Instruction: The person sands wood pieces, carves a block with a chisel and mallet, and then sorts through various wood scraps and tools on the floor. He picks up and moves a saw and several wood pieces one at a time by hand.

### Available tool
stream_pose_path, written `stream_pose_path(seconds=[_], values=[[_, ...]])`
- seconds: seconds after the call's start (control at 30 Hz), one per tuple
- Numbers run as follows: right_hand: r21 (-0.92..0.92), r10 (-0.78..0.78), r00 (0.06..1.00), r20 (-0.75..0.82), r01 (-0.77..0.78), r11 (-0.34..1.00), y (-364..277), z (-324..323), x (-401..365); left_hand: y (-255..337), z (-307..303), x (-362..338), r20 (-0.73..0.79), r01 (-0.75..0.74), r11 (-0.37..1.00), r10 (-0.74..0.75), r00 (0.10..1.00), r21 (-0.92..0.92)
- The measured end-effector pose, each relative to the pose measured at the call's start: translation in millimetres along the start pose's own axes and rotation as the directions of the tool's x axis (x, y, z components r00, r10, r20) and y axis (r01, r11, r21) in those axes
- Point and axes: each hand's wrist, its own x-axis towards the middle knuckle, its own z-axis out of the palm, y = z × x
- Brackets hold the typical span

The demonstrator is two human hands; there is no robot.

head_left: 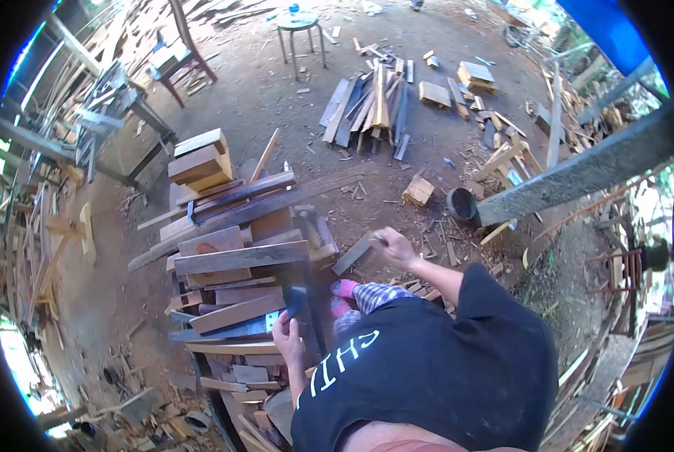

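Note:
My left hand (288,337) is closed at the lower end of a small dark flat piece (295,300) with a bluish shine on its top. It is beside the stacked boards, near a white plate with small dark dots (273,322). My right hand (395,248) is raised out to the right, its fingers wrapped round the dark end of a flat grey blade-like piece (352,255). That piece slants down to the left, over the ground past my feet; I cannot tell its exact kind. A long grey board (243,258) lies across the stack.
Wooden blocks (201,162) stand at the stack's far end. A leaning pile of planks (374,109) and a round stool (298,25) are farther off. A thick post (578,169) slants in at right, with a dark round container (462,205) by its foot. Wood scraps litter the ground.

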Motion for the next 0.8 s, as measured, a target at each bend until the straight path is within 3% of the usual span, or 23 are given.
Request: stream_pose_path(seconds=[0.1,0.17,0.23,0.27,0.33,0.37,0.43,0.47,0.67,0.77,0.8], values=[[-0.110,0.244,0.969,-0.042,-0.247,0.963,30,-27,-67,23,20,7,0.076,-0.120,0.991,0.115,0.990,0.058],[-0.117,0.316,0.945,-0.088,-0.325,0.938,47,-41,-101,33,38,11,0.208,-0.103,0.986,0.073,0.975,0.135],[-0.041,0.469,0.871,-0.146,-0.479,0.877,59,-54,-123,45,65,7,0.345,-0.029,0.997,0.000,0.938,0.078],[-0.034,0.471,0.867,-0.166,-0.482,0.875,66,-59,-130,46,78,6,0.441,-0.014,0.982,-0.071,0.894,0.186],[0.043,0.571,0.800,-0.185,-0.573,0.818,84,-67,-139,55,109,4,0.611,0.001,0.932,-0.238,0.755,0.362],[0.058,0.577,0.793,-0.198,-0.578,0.814,95,-69,-140,59,126,3,0.679,0.006,0.903,-0.327,0.657,0.429],[0.052,0.603,0.747,-0.280,-0.615,0.787,122,-73,-138,21,162,18,0.835,-0.088,0.897,-0.362,0.415,0.433],[0.078,0.629,0.713,-0.311,-0.640,0.764,135,-75,-134,23,184,22,0.780,-0.003,0.822,-0.539,0.318,0.569],[0.084,0.675,0.664,-0.323,-0.690,0.719,248,-106,-78,67,338,80,0.779,-0.047,0.807,-0.551,0.300,0.589],[0.147,0.746,0.622,-0.238,-0.737,0.660,275,-149,-54,82,396,82,0.747,-0.055,0.758,-0.624,0.230,0.650],[0.113,0.739,0.607,-0.292,-0.745,0.657,265,-174,-39,90,421,86,0.743,-0.075,0.746,-0.638,0.203,0.661]])
